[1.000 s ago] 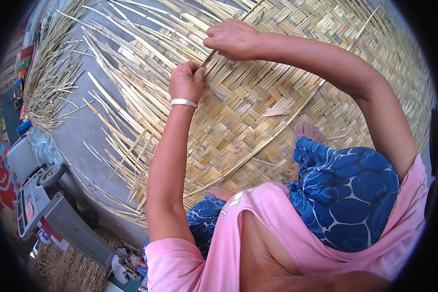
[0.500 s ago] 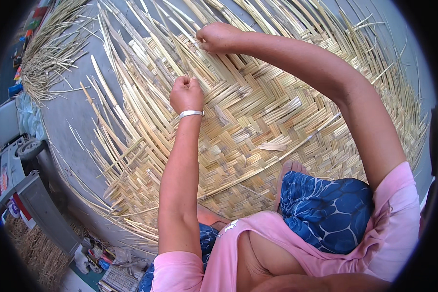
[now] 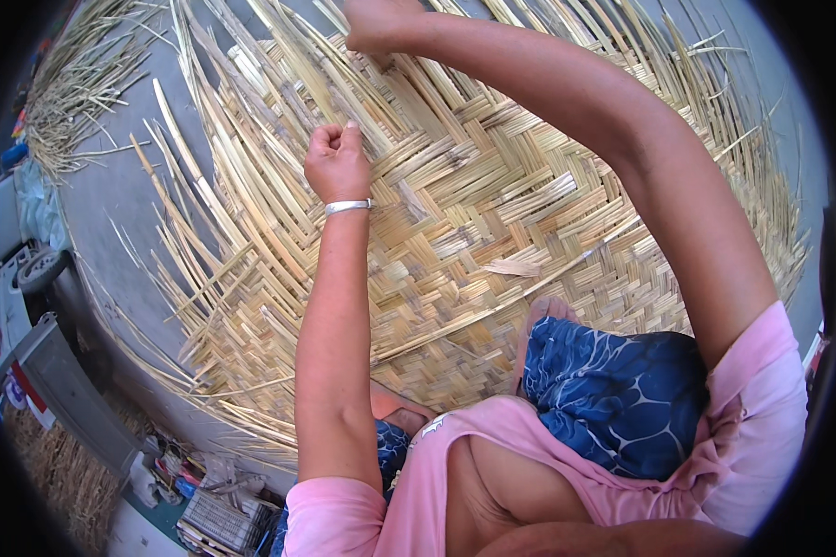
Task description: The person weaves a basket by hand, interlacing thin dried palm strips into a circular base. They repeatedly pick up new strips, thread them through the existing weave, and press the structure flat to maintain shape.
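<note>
A large mat (image 3: 455, 246) of pale split reed lies under both my hands, tightly woven near me, with long loose reed strips (image 3: 215, 176) fanning out at its far and left edges. My left hand (image 3: 337, 165) is closed low over the strips at the weave's far left edge, its fingers curled and thumb raised; whatever it grips is hidden. Farther off, at the top of the view, my right hand (image 3: 381, 26) is closed at the reed strips, partly cut off by the picture's edge. A loose flat piece of reed (image 3: 513, 268) rests on the weave.
A heap of thin reeds (image 3: 88, 84) lies on the grey floor at the far left. Along the left stand a grey wheeled cart (image 3: 42, 306), dry straw (image 3: 74, 473) and a wire basket (image 3: 223, 520). My bare foot (image 3: 541, 320) rests on the mat.
My right hand has moved farther away and slightly left, to the top edge of the view. My left hand has shifted a little left and away, still closed.
</note>
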`<state>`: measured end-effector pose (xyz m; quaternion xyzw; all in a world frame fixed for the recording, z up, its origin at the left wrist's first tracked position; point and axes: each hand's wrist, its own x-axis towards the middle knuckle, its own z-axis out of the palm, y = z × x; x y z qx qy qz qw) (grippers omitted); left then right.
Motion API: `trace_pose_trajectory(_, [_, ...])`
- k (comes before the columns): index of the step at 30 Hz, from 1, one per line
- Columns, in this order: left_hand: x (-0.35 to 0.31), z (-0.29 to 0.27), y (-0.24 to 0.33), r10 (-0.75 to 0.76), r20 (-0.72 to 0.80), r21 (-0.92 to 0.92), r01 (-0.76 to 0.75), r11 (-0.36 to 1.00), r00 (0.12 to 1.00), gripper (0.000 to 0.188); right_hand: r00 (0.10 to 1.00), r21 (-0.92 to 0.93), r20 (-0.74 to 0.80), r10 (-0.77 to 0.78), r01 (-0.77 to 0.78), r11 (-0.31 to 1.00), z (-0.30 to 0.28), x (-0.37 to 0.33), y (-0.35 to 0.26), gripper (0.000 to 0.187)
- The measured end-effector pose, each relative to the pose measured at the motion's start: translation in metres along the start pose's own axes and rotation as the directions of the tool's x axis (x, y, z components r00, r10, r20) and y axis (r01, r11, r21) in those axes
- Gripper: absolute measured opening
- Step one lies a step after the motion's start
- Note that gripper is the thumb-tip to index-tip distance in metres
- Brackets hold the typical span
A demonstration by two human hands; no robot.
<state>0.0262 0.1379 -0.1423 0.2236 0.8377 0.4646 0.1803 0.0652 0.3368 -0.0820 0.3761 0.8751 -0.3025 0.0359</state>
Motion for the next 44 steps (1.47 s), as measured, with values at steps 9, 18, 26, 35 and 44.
trace_pose_trajectory(9, [0.004, -0.002, -0.004, -0.023, 0.034, -0.160, 0.028, 0.987, 0.999, 0.016, 0.974, 0.098, 0.168, 0.150, -0.168, 0.981, 0.001, -0.005, -0.007, 0.015])
trace_pose_trajectory(18, [0.007, 0.003, -0.008, -0.030, 0.076, -0.151, 0.041, 0.988, 0.997, 0.017, 0.987, 0.738, 0.100, 0.124, -0.157, 0.656, 0.029, 0.024, 0.013, 0.026])
trace_pose_trajectory(26, [0.001, -0.008, 0.000, 0.059, 0.356, -0.180, 0.006, 0.984, 0.933, 0.015, 0.962, 0.935, 0.212, -0.172, -0.148, 0.324, 0.010, -0.018, 0.029, 0.021])
trace_pose_trajectory(35, [0.007, -0.012, 0.007, -0.016, 0.522, -0.166, 0.120, 0.979, 0.853, 0.017, 0.972, 0.929, 0.204, -0.116, -0.155, 0.336, 0.016, -0.023, 0.046, 0.036])
trace_pose_trajectory(44, [0.004, -0.007, 0.011, -0.024, 0.461, 0.014, 0.020, 1.000, 0.887, 0.012, 0.952, 0.910, 0.033, 0.303, -0.154, 0.386, 0.016, -0.117, 0.069, 0.013])
